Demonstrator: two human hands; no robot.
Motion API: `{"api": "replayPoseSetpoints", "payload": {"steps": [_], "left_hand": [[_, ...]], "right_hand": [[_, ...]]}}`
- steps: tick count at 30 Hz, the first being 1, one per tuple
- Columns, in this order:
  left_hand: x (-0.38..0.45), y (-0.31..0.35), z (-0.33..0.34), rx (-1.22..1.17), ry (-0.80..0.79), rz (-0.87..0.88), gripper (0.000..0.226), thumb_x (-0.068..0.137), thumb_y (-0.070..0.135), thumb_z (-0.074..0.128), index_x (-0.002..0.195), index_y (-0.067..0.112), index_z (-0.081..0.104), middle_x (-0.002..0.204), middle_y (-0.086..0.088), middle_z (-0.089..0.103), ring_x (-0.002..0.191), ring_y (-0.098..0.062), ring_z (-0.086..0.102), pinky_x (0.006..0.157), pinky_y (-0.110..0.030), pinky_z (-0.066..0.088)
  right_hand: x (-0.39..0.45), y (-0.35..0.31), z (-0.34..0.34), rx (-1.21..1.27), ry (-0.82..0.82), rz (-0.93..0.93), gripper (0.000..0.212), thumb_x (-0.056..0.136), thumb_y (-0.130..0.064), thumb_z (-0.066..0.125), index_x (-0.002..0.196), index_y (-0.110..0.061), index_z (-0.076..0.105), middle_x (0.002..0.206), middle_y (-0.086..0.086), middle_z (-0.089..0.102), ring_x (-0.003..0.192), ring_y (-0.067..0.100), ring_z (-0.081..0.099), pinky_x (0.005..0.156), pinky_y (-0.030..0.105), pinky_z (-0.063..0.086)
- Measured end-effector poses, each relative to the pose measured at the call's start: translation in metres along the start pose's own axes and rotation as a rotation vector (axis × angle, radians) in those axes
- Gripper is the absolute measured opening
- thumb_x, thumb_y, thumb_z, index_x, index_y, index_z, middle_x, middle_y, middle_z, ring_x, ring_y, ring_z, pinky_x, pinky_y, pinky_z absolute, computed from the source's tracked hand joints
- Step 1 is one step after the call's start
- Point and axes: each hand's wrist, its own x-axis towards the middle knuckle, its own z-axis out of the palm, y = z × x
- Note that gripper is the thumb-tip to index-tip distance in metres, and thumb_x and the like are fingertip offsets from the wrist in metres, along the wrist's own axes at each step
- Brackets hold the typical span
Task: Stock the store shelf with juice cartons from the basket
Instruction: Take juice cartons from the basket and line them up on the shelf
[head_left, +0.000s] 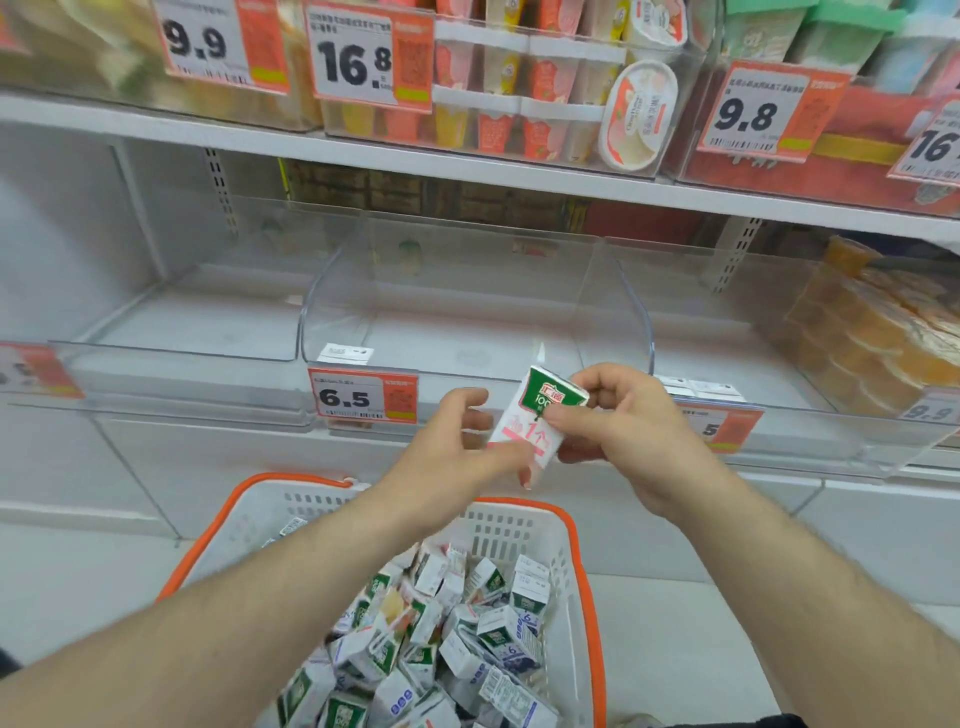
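A small white juice carton (537, 421) with a green top and pink print is held up in front of the lower shelf. My right hand (628, 436) pinches its right side with thumb and fingers. My left hand (457, 447) touches the carton's lower left edge, fingers loosely curled. Below my arms stands a white basket with an orange rim (582, 551), piled with several more small cartons (457, 639). Straight ahead is a clear plastic shelf bin (467, 332) holding no cartons, with a 6.5 price tag (363, 396) on its front.
Clear bins (197, 322) sit to the left, and one at the right holds orange packaged goods (872, 338). The upper shelf (467, 166) carries cup desserts and price tags. A pale floor lies around the basket.
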Motion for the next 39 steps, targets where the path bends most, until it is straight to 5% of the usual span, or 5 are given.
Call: {"api": "replayPoseSetpoints", "payload": {"steps": [4,12,18,24,39], "left_hand": [[-0.008,-0.012,-0.021,0.538,0.142,0.236,0.068,0.063,0.058,0.072,0.122,0.039,0.044,0.110,0.016,0.055,0.100,-0.005,0.055,0.085,-0.029,0.049],[-0.010,-0.021,-0.095,0.117,0.248,0.234,0.048,0.066,0.027,0.085,0.109,0.027,0.063,0.101,0.010,0.072,0.094,-0.009,0.069,0.088,-0.043,0.055],[-0.017,-0.026,-0.148,0.141,0.303,0.277,0.051,0.061,0.033,0.081,0.108,0.038,0.062,0.102,0.010,0.071,0.096,-0.013,0.068,0.088,-0.047,0.055],[-0.026,-0.032,-0.192,0.168,0.402,0.336,0.044,0.056,0.043,0.073,0.097,0.053,0.062,0.095,0.018,0.069,0.088,-0.008,0.066,0.084,-0.036,0.054],[0.002,-0.071,-0.319,-0.948,1.174,-0.295,0.061,0.065,0.041,0.064,0.119,0.022,0.045,0.126,-0.009,0.053,0.089,-0.025,0.056,0.058,-0.031,0.035]], "right_hand": [[-0.004,-0.006,0.042,0.033,0.082,-0.087,0.027,0.075,-0.004,0.082,0.086,-0.012,0.059,0.079,0.007,0.065,0.067,0.028,0.067,0.074,0.050,0.060],[-0.003,-0.026,0.104,-0.065,-0.069,-0.266,0.062,0.073,0.005,0.077,0.115,-0.032,0.051,0.109,-0.003,0.059,0.085,0.023,0.067,0.069,0.037,0.059],[0.010,-0.049,0.159,-0.087,-0.077,-0.299,0.071,0.057,-0.041,0.075,0.124,-0.028,0.056,0.106,-0.013,0.067,0.079,0.013,0.066,0.071,0.034,0.057],[0.035,-0.076,0.206,-0.170,-0.081,-0.297,0.016,0.076,-0.026,0.068,0.092,-0.027,0.071,0.082,-0.005,0.074,0.068,0.010,0.066,0.063,0.032,0.054],[0.144,-0.116,0.336,-0.470,-0.238,-0.442,0.026,0.088,-0.022,0.057,0.112,-0.032,0.060,0.100,-0.013,0.063,0.083,0.005,0.058,0.061,0.023,0.045]]}}
